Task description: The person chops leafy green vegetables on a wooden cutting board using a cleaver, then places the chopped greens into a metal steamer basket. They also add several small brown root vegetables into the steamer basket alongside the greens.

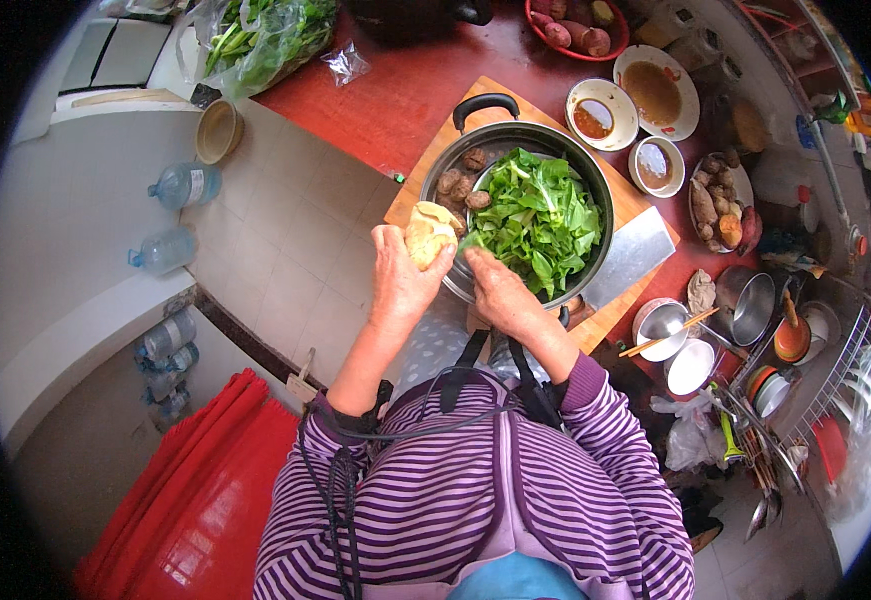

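Observation:
My left hand (pixel 407 281) holds a pale yellow, lumpy piece of food (pixel 431 234), perhaps bread, above the left rim of a wide metal pot (pixel 605 217). Close beside it, my right hand (pixel 506 292) is over the pot's near rim, its fingertips pinching a blurred bit of green leaf (pixel 470 241). Chopped leafy greens (pixel 540 214) fill a round dish inside the pot. Several small brown tubers (pixel 450 182), perhaps taro, lie to the left of the greens. Under the pot is a wooden cutting board (pixel 414 187). A cleaver (pixel 626 251) lies on its right side.
Bowls of brown sauce (pixel 593 118) and a plate of tubers (pixel 720 196) stand on the red table (pixel 353 112). A red basket (pixel 581 51) holds sweet potatoes. Chopsticks (pixel 668 332) cross a bowl at right. Bagged greens (pixel 270 45) lie at the upper left.

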`<state>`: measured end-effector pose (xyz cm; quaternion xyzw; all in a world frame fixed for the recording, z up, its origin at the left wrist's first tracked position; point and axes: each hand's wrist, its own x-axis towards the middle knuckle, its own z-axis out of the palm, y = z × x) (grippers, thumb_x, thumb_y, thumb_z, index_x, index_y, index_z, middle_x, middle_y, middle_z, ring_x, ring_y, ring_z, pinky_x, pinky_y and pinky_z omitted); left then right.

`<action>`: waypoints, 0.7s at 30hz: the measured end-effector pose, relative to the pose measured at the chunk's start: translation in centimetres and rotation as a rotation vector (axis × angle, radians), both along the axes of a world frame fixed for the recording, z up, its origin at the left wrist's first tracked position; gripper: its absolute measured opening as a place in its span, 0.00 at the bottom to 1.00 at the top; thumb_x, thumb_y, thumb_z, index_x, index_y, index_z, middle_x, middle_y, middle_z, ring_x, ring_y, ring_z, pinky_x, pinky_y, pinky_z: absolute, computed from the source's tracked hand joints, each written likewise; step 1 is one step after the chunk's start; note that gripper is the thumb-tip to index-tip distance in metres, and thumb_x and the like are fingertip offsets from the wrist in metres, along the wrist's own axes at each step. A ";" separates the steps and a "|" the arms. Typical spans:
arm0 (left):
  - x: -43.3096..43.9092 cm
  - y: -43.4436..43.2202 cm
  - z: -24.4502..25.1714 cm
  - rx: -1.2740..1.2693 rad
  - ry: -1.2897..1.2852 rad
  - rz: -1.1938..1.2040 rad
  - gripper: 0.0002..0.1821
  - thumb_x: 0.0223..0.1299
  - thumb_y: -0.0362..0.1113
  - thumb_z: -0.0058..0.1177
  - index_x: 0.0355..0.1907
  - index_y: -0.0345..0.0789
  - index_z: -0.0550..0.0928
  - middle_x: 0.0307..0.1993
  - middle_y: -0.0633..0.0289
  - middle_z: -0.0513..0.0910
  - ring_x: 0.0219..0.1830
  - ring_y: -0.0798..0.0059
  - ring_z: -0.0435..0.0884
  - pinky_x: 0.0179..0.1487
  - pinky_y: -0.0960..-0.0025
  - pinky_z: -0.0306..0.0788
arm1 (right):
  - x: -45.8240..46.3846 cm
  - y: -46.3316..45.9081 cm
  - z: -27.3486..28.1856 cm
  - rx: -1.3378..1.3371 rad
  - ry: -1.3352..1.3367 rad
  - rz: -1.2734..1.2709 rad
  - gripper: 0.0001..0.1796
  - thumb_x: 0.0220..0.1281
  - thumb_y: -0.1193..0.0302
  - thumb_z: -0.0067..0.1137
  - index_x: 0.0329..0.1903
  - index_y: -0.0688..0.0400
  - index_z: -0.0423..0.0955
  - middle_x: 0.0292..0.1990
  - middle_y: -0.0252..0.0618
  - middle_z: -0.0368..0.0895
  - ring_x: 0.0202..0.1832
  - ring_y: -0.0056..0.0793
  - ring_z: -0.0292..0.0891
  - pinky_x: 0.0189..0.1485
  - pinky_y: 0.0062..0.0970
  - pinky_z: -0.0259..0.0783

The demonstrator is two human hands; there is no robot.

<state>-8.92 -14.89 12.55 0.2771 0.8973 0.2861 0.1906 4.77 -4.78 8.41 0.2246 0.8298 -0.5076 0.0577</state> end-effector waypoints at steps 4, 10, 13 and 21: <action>1.1 0.2 -0.2 0.049 -0.010 -0.009 0.30 0.50 0.41 0.67 0.42 0.28 0.62 0.42 0.45 0.64 0.42 0.42 0.73 0.45 0.49 0.71 | 0.7 1.2 -0.7 -0.044 0.100 -0.140 0.27 0.61 0.83 0.41 0.65 0.68 0.60 0.63 0.63 0.64 0.68 0.54 0.60 0.70 0.38 0.57; 4.0 1.2 -0.5 -0.016 -0.054 -0.073 0.33 0.53 0.42 0.64 0.53 0.30 0.60 0.53 0.43 0.64 0.46 0.37 0.76 0.45 0.47 0.74 | 0.9 1.6 -1.2 -0.089 0.141 -0.171 0.27 0.62 0.82 0.41 0.65 0.67 0.61 0.63 0.61 0.66 0.68 0.52 0.61 0.70 0.36 0.57; 4.9 0.8 -0.5 -0.019 -0.138 -0.203 0.32 0.54 0.41 0.62 0.54 0.29 0.60 0.53 0.42 0.62 0.46 0.37 0.76 0.45 0.48 0.76 | 1.0 1.7 -1.1 -0.109 0.152 -0.201 0.26 0.61 0.82 0.41 0.65 0.67 0.62 0.61 0.60 0.68 0.66 0.51 0.64 0.69 0.36 0.59; 2.9 0.4 -0.6 0.024 -0.106 -0.378 0.44 0.39 0.40 0.73 0.58 0.29 0.64 0.62 0.46 0.60 0.58 0.42 0.70 0.56 0.51 0.70 | 0.8 2.2 -0.4 -0.203 0.151 -0.209 0.26 0.60 0.83 0.41 0.63 0.67 0.64 0.60 0.59 0.70 0.63 0.52 0.68 0.65 0.36 0.64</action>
